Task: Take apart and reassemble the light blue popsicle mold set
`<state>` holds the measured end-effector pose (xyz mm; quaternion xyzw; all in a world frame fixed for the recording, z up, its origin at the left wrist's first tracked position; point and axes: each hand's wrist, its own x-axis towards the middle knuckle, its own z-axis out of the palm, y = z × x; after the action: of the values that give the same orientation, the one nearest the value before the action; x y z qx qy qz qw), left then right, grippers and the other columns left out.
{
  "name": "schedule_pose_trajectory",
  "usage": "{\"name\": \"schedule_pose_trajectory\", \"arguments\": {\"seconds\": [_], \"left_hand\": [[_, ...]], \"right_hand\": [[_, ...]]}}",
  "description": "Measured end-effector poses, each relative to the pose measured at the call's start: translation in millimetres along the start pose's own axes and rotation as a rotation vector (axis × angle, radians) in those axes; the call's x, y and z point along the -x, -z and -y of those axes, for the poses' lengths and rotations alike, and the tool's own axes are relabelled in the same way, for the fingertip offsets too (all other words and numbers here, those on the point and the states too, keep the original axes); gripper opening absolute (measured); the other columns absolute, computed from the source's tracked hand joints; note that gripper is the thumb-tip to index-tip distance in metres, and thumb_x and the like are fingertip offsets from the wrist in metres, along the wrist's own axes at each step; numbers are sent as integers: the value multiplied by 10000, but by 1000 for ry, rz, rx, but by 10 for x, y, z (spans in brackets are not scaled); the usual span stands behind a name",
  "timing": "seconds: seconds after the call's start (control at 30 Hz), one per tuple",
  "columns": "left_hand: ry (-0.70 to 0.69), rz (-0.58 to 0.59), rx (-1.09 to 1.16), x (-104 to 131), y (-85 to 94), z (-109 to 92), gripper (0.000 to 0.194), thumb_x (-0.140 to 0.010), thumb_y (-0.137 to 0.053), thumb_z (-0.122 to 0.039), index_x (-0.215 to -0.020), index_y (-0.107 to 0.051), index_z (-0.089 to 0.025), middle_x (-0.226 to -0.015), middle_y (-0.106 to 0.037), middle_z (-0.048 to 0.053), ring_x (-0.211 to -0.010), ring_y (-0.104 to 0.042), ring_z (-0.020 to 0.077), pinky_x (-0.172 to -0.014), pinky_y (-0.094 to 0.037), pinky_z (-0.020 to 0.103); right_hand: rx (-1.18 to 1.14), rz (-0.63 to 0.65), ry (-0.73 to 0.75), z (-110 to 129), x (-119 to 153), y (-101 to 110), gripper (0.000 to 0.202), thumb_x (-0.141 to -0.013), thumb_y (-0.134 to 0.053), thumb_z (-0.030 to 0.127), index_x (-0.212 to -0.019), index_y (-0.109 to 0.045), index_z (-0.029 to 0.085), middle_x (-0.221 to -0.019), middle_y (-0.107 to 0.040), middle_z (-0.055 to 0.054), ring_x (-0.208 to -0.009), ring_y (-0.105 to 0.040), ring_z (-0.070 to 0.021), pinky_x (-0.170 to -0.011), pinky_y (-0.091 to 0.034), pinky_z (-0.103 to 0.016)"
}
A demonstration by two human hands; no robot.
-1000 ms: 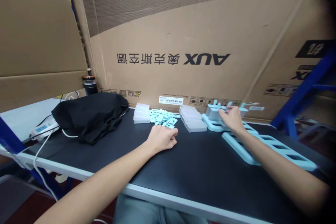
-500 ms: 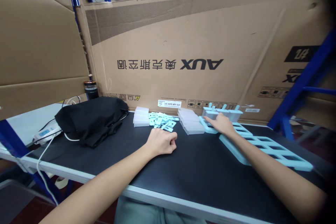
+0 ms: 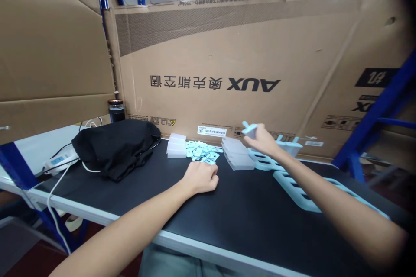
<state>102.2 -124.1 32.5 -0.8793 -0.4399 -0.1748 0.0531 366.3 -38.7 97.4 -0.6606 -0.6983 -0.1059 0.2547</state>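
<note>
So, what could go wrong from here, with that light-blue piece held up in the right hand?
The right hand's grip holds the light-blue piece in the air; it might slip and fall onto the translucent boxes nearby. The right forearm crosses over the nearer openwork frame and could bump it. The left hand is close to the loose flat parts and might scatter them.

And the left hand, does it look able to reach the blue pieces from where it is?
Probably yes: the left hand is just in front of the blue pieces, with nothing visible between them. It looks curled, though, so it may have to open.
</note>
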Motion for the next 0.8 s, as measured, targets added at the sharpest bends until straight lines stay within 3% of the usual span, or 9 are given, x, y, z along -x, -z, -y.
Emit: {"name": "schedule_pose_trajectory", "arguments": {"seconds": [0.13,0.23,0.37,0.63,0.8], "left_hand": [[32,7,-15,6,3,6,186,-793,-456,-274,-811,-630,-210,-857,-697,35,-765,-656,227,-677,-488,317],[41,-19,-27,13,-4,16,180,-777,-477,-286,-827,-630,-204,-880,-690,46,-764,-646,229,-684,-490,328],[43,-81,-45,10,-27,27,183,-770,-486,-278,-848,-625,-189,-893,-679,61,-801,-630,231,-723,-486,338],[79,-87,-34,-9,-71,41,198,-799,-475,-277,-890,-620,-175,-945,-657,84,-905,-596,238,-768,-479,333],[83,-65,-40,-7,-70,42,197,-811,-462,-273,-898,-611,-179,-972,-643,78,-931,-582,235,-774,-476,330]], "right_hand": [[265,180,329,574,-126,-1,492,-774,-443,517,-1100,-417,149,-1107,-548,-191,-1001,-566,-318,-782,-447,-393],[406,230,418,911,-162,-47,573,-779,-425,597,-1132,-439,146,-1086,-569,-194,-944,-592,-330,-743,-451,-413],[466,218,483,1129,-221,-100,547,-803,-417,580,-1136,-467,149,-1045,-616,-188,-892,-618,-329,-710,-448,-411],[411,284,455,1225,-282,-139,702,-752,-421,697,-1203,-430,160,-1109,-585,-183,-924,-609,-346,-735,-457,-439],[205,402,498,832,-372,-12,563,-802,-434,544,-1201,-442,146,-1220,-469,-179,-997,-579,-291,-870,-444,-418]]}}
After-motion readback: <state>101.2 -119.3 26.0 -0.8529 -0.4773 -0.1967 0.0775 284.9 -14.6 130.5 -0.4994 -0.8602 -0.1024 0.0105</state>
